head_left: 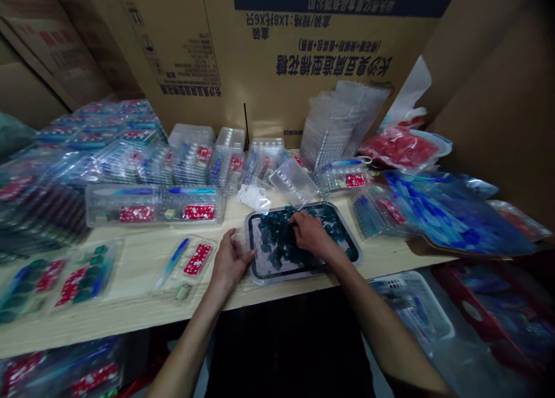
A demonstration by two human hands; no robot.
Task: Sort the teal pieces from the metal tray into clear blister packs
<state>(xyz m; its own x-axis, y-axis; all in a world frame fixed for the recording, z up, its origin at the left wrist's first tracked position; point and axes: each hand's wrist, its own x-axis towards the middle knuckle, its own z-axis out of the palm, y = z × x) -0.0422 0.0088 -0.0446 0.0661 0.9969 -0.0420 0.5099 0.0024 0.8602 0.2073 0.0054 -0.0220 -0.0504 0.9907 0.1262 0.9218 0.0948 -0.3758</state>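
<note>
A shallow rimmed tray holds many dark teal lumps, small and translucent. My right hand reaches into it with fingers curled together among the lumps; what the fingertips hold is hidden. Beside the tray's left rim, my left hand lies with thumb and fingers apart and nothing in it. Left of that hand is a clear plastic blister tray with a red white-dotted packet, a blue pen-like piece and a small layered block.
Filled blister packs line the bench, with large stacks at left. Behind stand nested clear trays and a big carton. At right lie a bag of red packets and blue pieces. A white basket sits below.
</note>
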